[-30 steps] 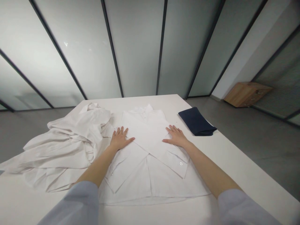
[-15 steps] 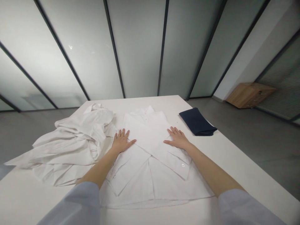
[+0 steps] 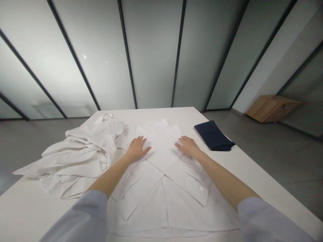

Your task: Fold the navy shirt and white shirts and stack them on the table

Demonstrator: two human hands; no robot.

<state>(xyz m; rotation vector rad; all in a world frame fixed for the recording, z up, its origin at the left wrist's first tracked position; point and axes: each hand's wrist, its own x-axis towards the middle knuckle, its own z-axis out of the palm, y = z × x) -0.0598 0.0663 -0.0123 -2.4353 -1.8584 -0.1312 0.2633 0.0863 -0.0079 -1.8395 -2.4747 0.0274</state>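
Observation:
A white button-up shirt (image 3: 161,205) lies flat on the table, collar at the far end, with both sleeves folded across its front in an X. My left hand (image 3: 136,149) rests flat on the shirt's upper part, fingers spread, on the sleeve near the shoulder. My right hand (image 3: 188,147) lies palm down on the opposite side, near the collar, holding nothing. The buttoned cuff of one sleeve points towards me, right of centre. A crumpled white garment (image 3: 80,158) lies in a heap to the left of the shirt.
A folded navy cloth (image 3: 214,135) sits on the white table (image 3: 227,164) right of the shirt. Grey floor surrounds the table. Frosted glass panels (image 3: 151,57) stand behind, and a low wooden cabinet (image 3: 272,108) stands at the far right.
My hands have slid a little towards the collar, the left one also inward. The view has tilted, so the table and shirt sit lower in the frame.

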